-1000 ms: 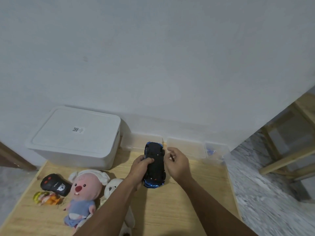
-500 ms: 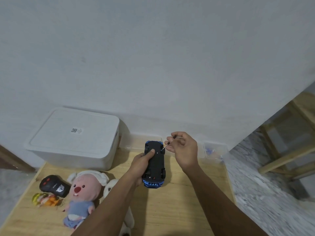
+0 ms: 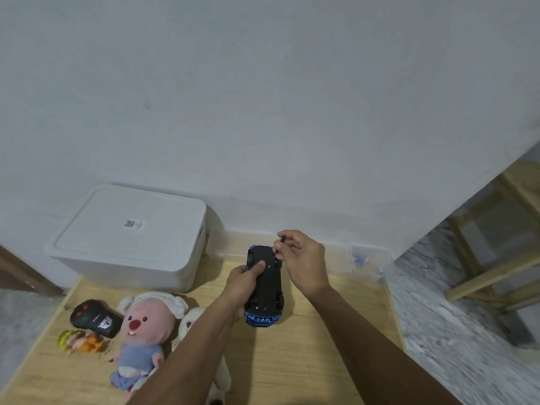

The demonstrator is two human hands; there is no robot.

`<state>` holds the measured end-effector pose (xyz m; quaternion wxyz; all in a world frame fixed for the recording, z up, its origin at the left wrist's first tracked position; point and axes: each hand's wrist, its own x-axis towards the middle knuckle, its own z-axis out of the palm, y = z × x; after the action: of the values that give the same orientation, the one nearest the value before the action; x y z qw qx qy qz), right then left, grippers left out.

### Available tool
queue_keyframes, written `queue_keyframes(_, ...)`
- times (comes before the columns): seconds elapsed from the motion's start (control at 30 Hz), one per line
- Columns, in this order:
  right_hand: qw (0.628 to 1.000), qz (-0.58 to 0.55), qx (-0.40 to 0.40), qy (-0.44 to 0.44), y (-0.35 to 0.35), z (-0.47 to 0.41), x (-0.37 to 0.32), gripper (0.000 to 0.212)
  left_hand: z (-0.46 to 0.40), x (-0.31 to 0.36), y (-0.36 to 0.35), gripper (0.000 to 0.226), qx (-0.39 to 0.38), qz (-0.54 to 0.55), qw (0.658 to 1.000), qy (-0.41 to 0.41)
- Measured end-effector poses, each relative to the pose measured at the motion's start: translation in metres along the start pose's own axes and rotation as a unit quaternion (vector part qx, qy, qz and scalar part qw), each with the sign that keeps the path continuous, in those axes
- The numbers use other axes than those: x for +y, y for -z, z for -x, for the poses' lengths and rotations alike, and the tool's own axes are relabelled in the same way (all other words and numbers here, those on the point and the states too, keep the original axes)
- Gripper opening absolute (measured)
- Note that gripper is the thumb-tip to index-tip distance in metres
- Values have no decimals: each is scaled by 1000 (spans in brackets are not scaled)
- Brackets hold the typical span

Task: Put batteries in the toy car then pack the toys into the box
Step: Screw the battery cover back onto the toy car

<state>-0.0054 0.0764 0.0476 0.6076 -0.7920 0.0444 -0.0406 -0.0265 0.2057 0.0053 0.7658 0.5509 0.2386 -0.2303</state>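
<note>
A blue toy car is turned upside down, its black underside facing me. My left hand grips its left side, thumb pressed on the underside. My right hand pinches a small thin screwdriver whose tip touches the underside near the car's far end. A white lidded box stands shut at the back left of the wooden table. A pink plush, a white plush, a black remote control and a small yellow-orange toy lie at the left.
Clear plastic containers line the wall behind the car, one holding small blue bits. The wall rises right behind the table. A wooden frame stands on the marbled floor to the right.
My right hand rose from beside the car and brought the screwdriver tip onto the underside. My left hand keeps its hold on the car, thumb now on the underside.
</note>
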Motion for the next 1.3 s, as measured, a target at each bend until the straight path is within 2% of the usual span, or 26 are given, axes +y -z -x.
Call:
queue_keyframes(0.8,1000,19,-9,5,-2,2,6,16,-3,-6,0,31,-3,-7,1000,-7)
queue_keyframes(1.1,992,106,-40,56,-1,5,6,29,-5,-8,3,34,-5,-12,1000,0)
queue_keyframes(1.23,979,167,-47,110,0,6,4,28,-7,-9,4,36,0,-18,1000,-1)
queue_keyframes(1.3,981,161,-34,105,0,5,3,27,-6,-9,4,34,2,-21,1000,-2)
